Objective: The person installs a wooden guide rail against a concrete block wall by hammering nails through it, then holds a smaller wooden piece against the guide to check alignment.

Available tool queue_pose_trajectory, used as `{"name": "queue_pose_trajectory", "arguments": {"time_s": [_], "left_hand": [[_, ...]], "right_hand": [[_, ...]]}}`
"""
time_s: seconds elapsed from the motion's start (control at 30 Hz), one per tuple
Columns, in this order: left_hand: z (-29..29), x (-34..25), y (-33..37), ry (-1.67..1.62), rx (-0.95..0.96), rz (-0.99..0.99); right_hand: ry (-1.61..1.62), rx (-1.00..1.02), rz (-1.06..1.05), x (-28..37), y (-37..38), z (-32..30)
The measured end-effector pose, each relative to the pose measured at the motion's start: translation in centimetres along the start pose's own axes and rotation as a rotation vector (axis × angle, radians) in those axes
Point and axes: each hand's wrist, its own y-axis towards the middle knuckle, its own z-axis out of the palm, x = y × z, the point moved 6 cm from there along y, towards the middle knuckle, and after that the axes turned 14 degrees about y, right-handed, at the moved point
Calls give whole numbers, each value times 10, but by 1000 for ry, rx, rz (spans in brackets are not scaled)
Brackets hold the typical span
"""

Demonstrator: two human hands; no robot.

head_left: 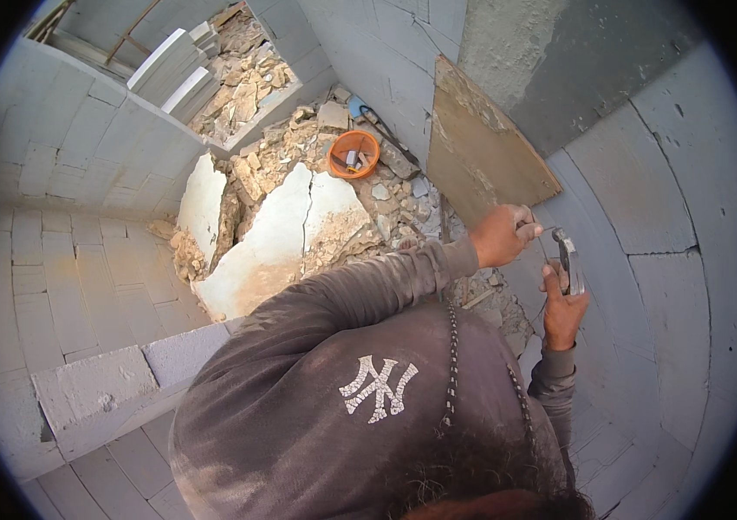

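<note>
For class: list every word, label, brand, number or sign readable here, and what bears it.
Dark sweatshirt: a pale emblem of interlocking letters, not copied out here.
Metallic tool in the right hand: nothing readable.
Orange bucket: nothing readable.

Rough, pale brown rubble (399,206) spreads along the foot of the walls. On it lie a large, cracked white slab (277,238), a smaller slab (202,198) leaning to its left, and an orange bucket (353,173) near the wall.
</note>
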Motion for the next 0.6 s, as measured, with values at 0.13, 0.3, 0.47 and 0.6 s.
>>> {"name": "queue_pose_trajectory", "arguments": {"time_s": [0.13,0.3,0.47,0.6], "left_hand": [[-6,-9,-6,181,-157,208],[-21,-14,-15,212,-81,256],[-47,-25,-27,191,203,162],[-53,-21,-32,71,287,129]], "right_hand": [[-153,194,-28,31,12,2],[-232,399,-208,72,50,26],[-197,506,-155,65,93,61],[-24,515,0,20,86,67]]}}
